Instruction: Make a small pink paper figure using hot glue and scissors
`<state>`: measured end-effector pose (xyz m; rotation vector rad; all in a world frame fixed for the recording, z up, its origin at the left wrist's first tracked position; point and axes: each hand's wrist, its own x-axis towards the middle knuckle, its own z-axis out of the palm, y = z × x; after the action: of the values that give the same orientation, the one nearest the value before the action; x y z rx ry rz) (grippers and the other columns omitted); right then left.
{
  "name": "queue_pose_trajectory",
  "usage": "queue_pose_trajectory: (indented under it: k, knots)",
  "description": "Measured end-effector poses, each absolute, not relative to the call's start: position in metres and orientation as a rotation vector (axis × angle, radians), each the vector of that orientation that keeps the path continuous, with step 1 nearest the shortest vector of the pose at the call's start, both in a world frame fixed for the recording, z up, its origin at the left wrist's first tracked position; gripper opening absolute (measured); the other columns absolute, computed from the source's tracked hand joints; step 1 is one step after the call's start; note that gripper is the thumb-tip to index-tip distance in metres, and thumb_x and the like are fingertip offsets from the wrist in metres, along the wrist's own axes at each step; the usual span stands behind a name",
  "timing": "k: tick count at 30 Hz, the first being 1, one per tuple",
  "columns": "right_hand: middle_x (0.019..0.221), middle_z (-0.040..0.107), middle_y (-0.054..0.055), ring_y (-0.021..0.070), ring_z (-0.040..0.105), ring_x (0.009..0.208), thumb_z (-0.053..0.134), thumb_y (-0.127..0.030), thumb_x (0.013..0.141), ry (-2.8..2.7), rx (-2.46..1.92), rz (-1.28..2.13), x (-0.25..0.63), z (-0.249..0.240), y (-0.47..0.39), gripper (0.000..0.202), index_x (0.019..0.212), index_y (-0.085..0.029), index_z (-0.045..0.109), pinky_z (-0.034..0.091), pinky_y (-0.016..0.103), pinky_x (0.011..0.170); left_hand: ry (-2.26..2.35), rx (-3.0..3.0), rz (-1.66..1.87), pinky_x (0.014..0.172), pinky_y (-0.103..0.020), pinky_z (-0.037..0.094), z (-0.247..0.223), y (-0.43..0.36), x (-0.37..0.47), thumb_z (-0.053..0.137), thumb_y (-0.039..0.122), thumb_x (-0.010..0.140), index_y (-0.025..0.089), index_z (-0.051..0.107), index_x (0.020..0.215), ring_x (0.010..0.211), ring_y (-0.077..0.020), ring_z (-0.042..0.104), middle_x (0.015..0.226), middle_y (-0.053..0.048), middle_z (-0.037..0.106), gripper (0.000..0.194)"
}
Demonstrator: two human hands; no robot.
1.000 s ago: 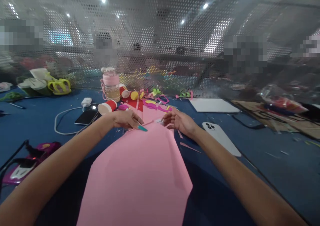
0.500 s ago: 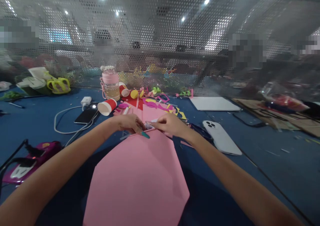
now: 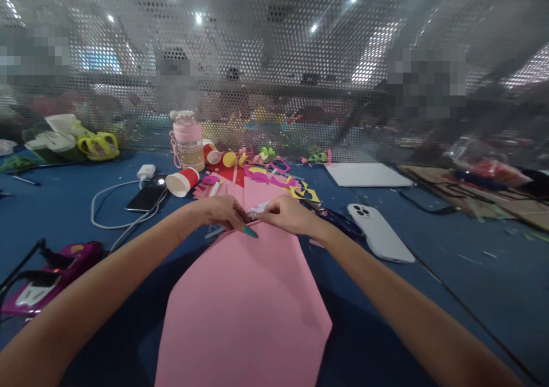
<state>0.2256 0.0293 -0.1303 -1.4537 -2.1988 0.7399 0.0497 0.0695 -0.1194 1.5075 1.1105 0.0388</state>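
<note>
A large pink paper sheet (image 3: pixel 244 295) lies on the blue table (image 3: pixel 64 215) in front of me, reaching from the near edge to my hands. My left hand (image 3: pixel 223 211) pinches the sheet's far edge, and a teal tip (image 3: pixel 251 232) shows at its fingertips. My right hand (image 3: pixel 285 214) meets it there, fingers closed on a small white piece (image 3: pixel 258 208) held at the same edge. The two hands touch each other.
Beyond the hands lie coloured paper scraps (image 3: pixel 266 175), a tipped red cup (image 3: pixel 182 181), a pink bottle (image 3: pixel 187 141), and a black phone (image 3: pixel 146 200) on a white cable. A white phone (image 3: pixel 380 232) lies right, a magenta tool (image 3: pixel 55 267) left. A perforated screen (image 3: pixel 274 90) closes the back.
My right hand has moved left to meet the left hand at the sheet's far edge. The pink sheet has shifted slightly under the hands.
</note>
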Motion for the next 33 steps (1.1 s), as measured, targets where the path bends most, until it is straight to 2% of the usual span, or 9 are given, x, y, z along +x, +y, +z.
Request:
queue_pose_trajectory:
  k: [6, 14, 18, 24, 33]
  knots:
    - [0.044, 0.034, -0.003, 0.0072, 0.031, 0.044, 0.051, -0.041, 0.068, -2.172, -1.441, 0.81, 0.2263, -0.1312, 0.0296, 0.035, 0.044, -0.015, 0.045, 0.021, 0.022, 0.042, 1.112, 1.503, 0.038, 0.055, -0.021, 0.038, -0.1212, 0.0687, 0.0507, 0.074, 0.016, 0.038, 0.014, 0.063, 0.06, 0.052, -0.0078, 0.049, 0.048, 0.006, 0.056, 0.024]
    - [0.046, 0.044, -0.001, 0.009, 0.037, 0.047, 0.054, -0.04, 0.067, -2.148, -1.4, 0.845, 0.2274, -0.134, 0.0306, 0.031, 0.05, -0.014, 0.054, 0.026, 0.022, 0.043, 1.125, 1.527, 0.038, 0.059, -0.023, 0.04, -0.1236, 0.0678, 0.0516, 0.076, 0.019, 0.036, 0.014, 0.062, 0.06, 0.055, -0.0093, 0.05, 0.051, 0.005, 0.056, 0.028]
    - [0.047, 0.044, -0.001, 0.009, 0.037, 0.047, 0.053, -0.042, 0.066, -2.121, -1.377, 0.864, 0.2291, -0.1341, 0.0318, 0.033, 0.051, -0.013, 0.055, 0.026, 0.022, 0.043, 1.118, 1.552, 0.043, 0.059, -0.023, 0.04, -0.122, 0.0689, 0.0502, 0.075, 0.021, 0.04, 0.014, 0.062, 0.065, 0.055, -0.0083, 0.049, 0.053, 0.005, 0.056, 0.029]
    - [0.046, 0.041, -0.002, 0.0086, 0.034, 0.046, 0.053, -0.055, 0.064, -2.107, -1.369, 0.854, 0.2325, -0.1348, 0.0327, 0.045, 0.052, -0.012, 0.056, 0.025, 0.023, 0.043, 1.06, 1.565, 0.066, 0.057, -0.021, 0.039, -0.1209, 0.0712, 0.0479, 0.075, 0.023, 0.042, 0.015, 0.063, 0.068, 0.056, -0.0076, 0.05, 0.057, 0.005, 0.057, 0.029]
    - [0.046, 0.04, -0.003, 0.008, 0.033, 0.046, 0.053, -0.056, 0.064, -2.118, -1.361, 0.846, 0.2327, -0.1354, 0.0323, 0.044, 0.051, -0.013, 0.053, 0.024, 0.022, 0.043, 1.112, 1.575, 0.094, 0.056, -0.023, 0.041, -0.1226, 0.0686, 0.0507, 0.074, 0.018, 0.04, 0.014, 0.062, 0.065, 0.053, -0.0083, 0.05, 0.055, 0.005, 0.058, 0.028]
